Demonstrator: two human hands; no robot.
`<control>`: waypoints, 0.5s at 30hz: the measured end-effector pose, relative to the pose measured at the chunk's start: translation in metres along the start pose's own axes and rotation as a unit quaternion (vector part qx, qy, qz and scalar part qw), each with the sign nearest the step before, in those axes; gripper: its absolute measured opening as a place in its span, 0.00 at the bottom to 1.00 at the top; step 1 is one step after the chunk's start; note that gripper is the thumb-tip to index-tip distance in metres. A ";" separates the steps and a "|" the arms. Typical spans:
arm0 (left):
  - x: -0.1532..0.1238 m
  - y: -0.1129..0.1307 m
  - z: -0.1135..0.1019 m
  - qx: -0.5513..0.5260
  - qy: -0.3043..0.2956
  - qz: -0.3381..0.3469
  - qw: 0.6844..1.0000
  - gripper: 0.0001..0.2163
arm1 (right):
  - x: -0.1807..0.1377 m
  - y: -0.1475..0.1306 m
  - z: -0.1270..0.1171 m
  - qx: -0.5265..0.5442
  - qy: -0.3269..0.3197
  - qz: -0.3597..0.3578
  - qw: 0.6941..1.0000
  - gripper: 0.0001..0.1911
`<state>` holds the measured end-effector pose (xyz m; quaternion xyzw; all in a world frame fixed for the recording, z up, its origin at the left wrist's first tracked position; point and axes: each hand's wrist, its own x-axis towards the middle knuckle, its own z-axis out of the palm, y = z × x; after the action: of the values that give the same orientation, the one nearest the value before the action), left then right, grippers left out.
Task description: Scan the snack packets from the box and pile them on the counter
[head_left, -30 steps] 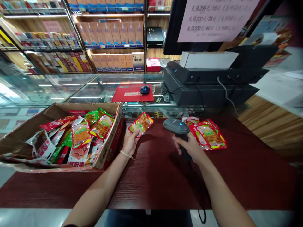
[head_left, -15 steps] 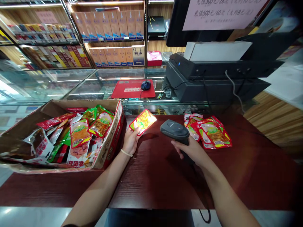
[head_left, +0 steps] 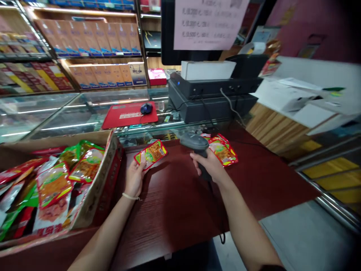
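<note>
Left hand pinching one packet, red-edged with yellow, green and orange-brown, over the counter. Right hand wrapped round one dark scanner. One cardboard box, left, heaped with red, green, white bags, too jumbled to count. Overlapping pile of similar packets beyond right hand.

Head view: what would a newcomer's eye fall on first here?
Probably the red-edged packet in the left hand and the dark handheld scanner in the right hand, over the dark-red counter. Next, perhaps, the open cardboard box of colourful packets at the left, and the pink sign on the dark screen behind.
</note>
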<state>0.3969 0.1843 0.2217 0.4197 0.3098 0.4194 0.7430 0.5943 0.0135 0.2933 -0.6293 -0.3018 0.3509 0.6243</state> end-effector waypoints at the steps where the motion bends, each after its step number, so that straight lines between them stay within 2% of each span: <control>1: -0.002 -0.001 0.005 0.012 -0.011 -0.001 1.000 0.20 | 0.000 -0.005 -0.009 0.014 0.020 -0.007 1.000 0.18; 4: -0.008 -0.006 0.027 0.048 -0.055 -0.023 0.997 0.22 | -0.005 -0.019 -0.038 0.065 0.084 -0.038 0.994 0.16; 7: -0.008 -0.014 0.057 0.090 -0.109 -0.041 0.989 0.23 | -0.019 -0.028 -0.070 0.116 0.141 -0.082 0.980 0.14; 12: 0.001 -0.040 0.126 0.139 -0.184 -0.056 0.971 0.22 | -0.050 -0.032 -0.117 0.135 0.206 -0.124 0.961 0.10; 15: 0.003 -0.066 0.170 0.165 -0.223 -0.025 0.960 0.18 | -0.066 -0.033 -0.137 0.129 0.220 -0.124 0.959 0.09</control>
<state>0.5606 0.1058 0.2409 0.6111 0.2115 0.2395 0.7242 0.6704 -0.1174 0.3272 -0.5627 -0.1842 0.1597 0.7899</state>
